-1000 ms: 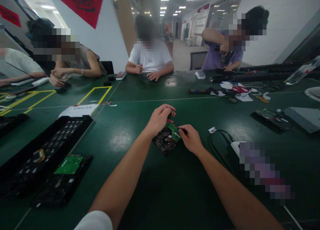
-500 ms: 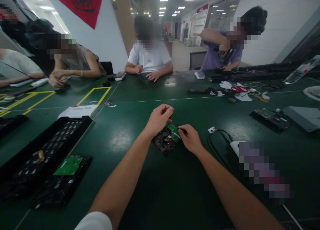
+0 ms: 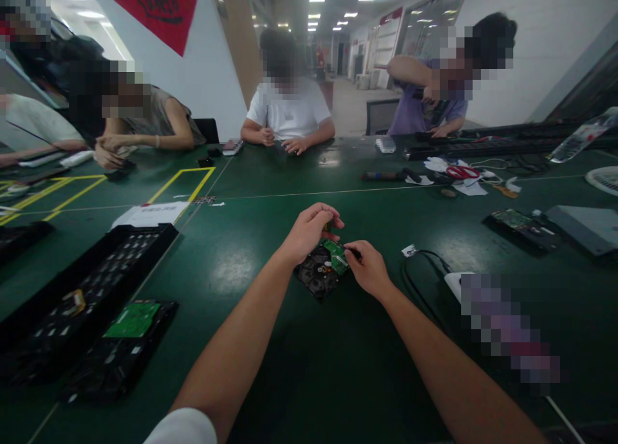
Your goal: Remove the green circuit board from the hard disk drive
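A black hard drive (image 3: 319, 273) lies on the green table (image 3: 309, 360) in front of me, its green circuit board (image 3: 337, 253) facing up. My left hand (image 3: 308, 229) hovers over the drive's far edge, fingers pinched round a small dark tool handle whose tip points down at the board. My right hand (image 3: 369, 267) rests at the drive's right edge with fingers curled against the board, steadying it.
Black trays (image 3: 91, 283) and another drive with a green board (image 3: 132, 319) lie at the left. A black cable (image 3: 425, 264) and a white device sit at the right. Three people sit across the table; tools and scissors (image 3: 461, 172) lie far right.
My left hand's fingers have shifted slightly around the tool handle. The drive and my right hand stay in place.
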`<state>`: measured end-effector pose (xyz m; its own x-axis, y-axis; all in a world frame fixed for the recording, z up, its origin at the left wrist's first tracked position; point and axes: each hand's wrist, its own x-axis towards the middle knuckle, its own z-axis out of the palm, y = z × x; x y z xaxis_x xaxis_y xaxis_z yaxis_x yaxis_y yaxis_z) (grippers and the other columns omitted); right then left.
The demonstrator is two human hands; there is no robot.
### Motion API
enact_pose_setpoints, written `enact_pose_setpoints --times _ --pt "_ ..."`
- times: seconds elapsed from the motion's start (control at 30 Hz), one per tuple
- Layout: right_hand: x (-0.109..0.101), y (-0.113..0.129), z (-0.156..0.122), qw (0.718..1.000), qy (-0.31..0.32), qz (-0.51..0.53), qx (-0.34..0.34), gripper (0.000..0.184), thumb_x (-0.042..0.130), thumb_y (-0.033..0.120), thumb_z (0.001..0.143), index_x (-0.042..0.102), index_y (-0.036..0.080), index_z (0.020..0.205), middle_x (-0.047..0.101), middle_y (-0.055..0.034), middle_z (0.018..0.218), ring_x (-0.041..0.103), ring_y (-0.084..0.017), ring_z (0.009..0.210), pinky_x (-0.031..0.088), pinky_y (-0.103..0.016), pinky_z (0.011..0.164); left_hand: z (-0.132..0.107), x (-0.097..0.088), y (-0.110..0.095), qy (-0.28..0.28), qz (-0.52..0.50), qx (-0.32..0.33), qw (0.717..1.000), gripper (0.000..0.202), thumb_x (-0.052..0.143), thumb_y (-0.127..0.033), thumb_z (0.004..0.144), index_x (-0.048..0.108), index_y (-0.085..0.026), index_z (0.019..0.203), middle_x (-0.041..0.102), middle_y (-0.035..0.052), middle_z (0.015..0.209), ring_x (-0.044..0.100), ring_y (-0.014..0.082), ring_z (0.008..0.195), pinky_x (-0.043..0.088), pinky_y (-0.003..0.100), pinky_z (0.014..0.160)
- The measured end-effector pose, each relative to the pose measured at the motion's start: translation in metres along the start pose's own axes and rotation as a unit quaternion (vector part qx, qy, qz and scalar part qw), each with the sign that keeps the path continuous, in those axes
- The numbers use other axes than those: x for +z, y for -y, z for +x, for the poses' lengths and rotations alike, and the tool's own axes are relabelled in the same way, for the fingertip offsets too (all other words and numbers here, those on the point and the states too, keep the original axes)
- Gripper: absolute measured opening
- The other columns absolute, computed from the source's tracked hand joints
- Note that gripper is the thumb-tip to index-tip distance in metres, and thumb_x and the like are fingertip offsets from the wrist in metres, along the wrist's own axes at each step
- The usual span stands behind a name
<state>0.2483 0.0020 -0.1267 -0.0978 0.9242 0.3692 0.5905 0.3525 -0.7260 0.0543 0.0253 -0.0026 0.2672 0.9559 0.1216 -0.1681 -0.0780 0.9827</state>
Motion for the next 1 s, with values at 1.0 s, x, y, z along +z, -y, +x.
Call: enact_pose_setpoints --times 1.0 --pt "-0.0022 0.0021 0.0 1.0 0.002 -0.01 -0.016 0.018 0.058 0.026 0.099 0.073 0.022 0.108 0.073 -0.0091 0.109 0.068 -0.023 0.099 0.055 -0.038 0.083 0.0048 -0.0075 0.0076 -0.033 0.128 0.048 0.99 0.021 0.065 -0.04 0.094 0.067 -0.019 0.093 0.064 0.0031 0.089 0.063 0.0161 0.082 0.062 0.029 0.071"
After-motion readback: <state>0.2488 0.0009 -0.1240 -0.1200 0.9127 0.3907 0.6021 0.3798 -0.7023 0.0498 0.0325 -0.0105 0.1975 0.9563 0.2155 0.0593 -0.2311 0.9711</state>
